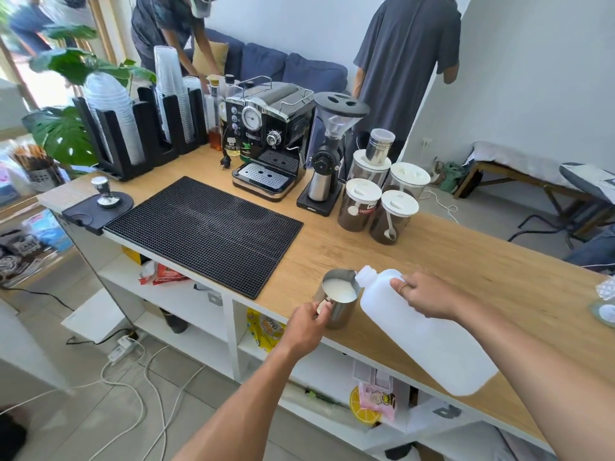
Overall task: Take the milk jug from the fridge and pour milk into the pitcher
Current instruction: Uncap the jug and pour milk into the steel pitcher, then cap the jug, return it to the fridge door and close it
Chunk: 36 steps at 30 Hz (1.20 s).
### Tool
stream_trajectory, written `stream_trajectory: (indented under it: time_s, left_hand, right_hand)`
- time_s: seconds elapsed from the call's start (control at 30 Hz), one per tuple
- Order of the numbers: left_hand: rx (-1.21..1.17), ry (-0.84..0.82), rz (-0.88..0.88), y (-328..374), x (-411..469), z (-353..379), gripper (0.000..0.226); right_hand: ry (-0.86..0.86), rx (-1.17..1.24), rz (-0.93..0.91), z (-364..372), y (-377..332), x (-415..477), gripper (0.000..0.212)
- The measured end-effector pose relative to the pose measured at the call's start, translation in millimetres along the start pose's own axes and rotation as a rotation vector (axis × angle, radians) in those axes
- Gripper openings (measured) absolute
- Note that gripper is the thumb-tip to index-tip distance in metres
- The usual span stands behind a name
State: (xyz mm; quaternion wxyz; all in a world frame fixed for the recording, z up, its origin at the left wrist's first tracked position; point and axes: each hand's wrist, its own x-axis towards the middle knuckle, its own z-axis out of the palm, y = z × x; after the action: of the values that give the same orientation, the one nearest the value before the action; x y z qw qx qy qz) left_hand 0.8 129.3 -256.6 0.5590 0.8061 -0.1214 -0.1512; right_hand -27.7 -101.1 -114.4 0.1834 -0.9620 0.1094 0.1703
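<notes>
1. Head view, the room: a light wooden desk is seen running across a white-walled room. A blue sofa is set behind it. Two persons are seen beyond the desk, one bent towards the sofa, the other turned away.
2. At the far side of the desk, black cup holders, an espresso machine, a grinder and a cluster of white-lidded jars are lined up. A black ribbed mat is laid in front of the machine, and a tamper is stood at the desk's left end.
3. The steel pitcher is stood upright near the front edge of the desk, just right of the mat. White milk is seen inside it, well up towards the rim.
4. The white milk jug is held tilted above the desk, uncapped. Its neck is brought just beside the pitcher's rim; whether the two touch cannot be told. No stream of milk can be made out.
5. The pitcher's handle is held by the left hand, the grip clamped round it with curled fingers.
6. The jug is held near its shoulder by the right hand, the grip wrapped over its upper side.
7. White shelves with packets are seen under the desk, and white cables are strewn on the tiled floor.
</notes>
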Motion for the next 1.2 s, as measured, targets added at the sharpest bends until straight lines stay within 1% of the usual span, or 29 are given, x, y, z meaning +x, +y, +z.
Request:
stream_trajectory:
  time_s: [0.17,0.3,0.43,0.57,0.63,0.73,0.8,1.03,1.1,1.2]
  left_hand:
    - [0.036,0.005,0.031,5.5,-1.9,1.1,0.044]
    - [0.044,0.0,0.015,9.1,-3.6,1.6,0.042]
    - [0.074,-0.006,-0.036,8.4,-2.2,0.8,0.041]
    - [0.08,0.008,-0.081,10.8,-2.5,2.5,0.039]
    - [0.101,0.006,-0.091,12.2,-3.4,3.7,0.039]
    - [0.095,-0.002,-0.119,11.8,-2.7,2.0,0.045]
    - [0.061,0.003,-0.134,16.8,-4.3,1.9,0.04]
    - [-0.111,0.116,-0.195,17.5,-10.4,-1.5,0.02]
    - [-0.072,0.158,-0.122,23.7,-13.0,0.0,0.017]
    - [0.156,0.272,0.142,37.9,-14.9,4.7,0.03]
  right_hand:
    - [0.083,0.298,0.013,-10.0,14.9,-5.8,0.045]
    - [0.216,0.58,-0.032,-24.8,19.0,-18.9,0.042]
    - [0.356,0.757,-0.067,-29.6,30.5,-23.7,0.04]
    - [0.442,0.939,-0.082,-17.5,37.6,-27.7,0.037]
    - [0.485,0.964,-0.08,-7.4,35.7,-28.2,0.038]
    - [0.528,0.926,-0.071,8.6,29.6,-25.5,0.038]
    - [0.555,0.914,-0.053,16.9,26.6,-24.9,0.038]
    - [0.616,0.946,-0.031,40.9,33.1,-22.6,0.042]
    - [0.631,0.957,-0.039,43.5,34.4,-21.2,0.042]
    - [0.627,0.96,-0.052,47.1,38.6,-20.8,0.041]
